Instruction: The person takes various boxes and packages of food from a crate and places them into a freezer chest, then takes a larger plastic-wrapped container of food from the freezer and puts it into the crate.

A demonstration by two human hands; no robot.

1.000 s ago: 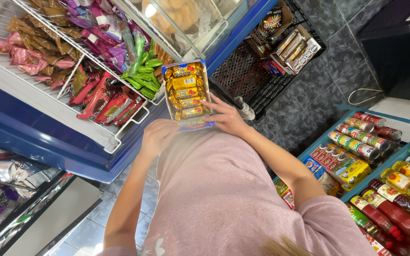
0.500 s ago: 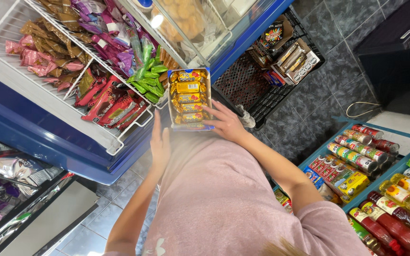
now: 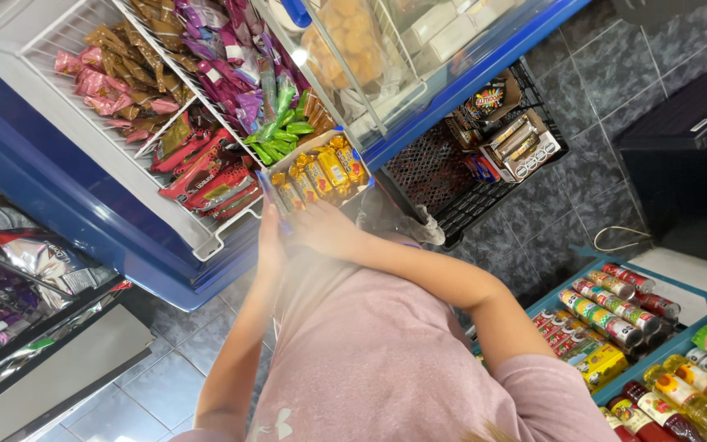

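— What's on your left?

— A white wire basket (image 3: 83,123) in the blue freezer chest (image 3: 75,221), full of pink, brown, red and green wrapped ice creams. My left hand (image 3: 270,241) lies flat along the left side of a small open carton of yellow-wrapped bars (image 3: 318,174), fingers together and pressed to it.

— And the other hand?

— My right hand (image 3: 326,231) is under the carton's near end, fingers clamped on it. The carton hangs over the basket's near right corner, tilted.

— Further right?

— A black crate (image 3: 484,164) of boxed snacks on the tiled floor, then a blue tray (image 3: 583,286) with cans and bottles.
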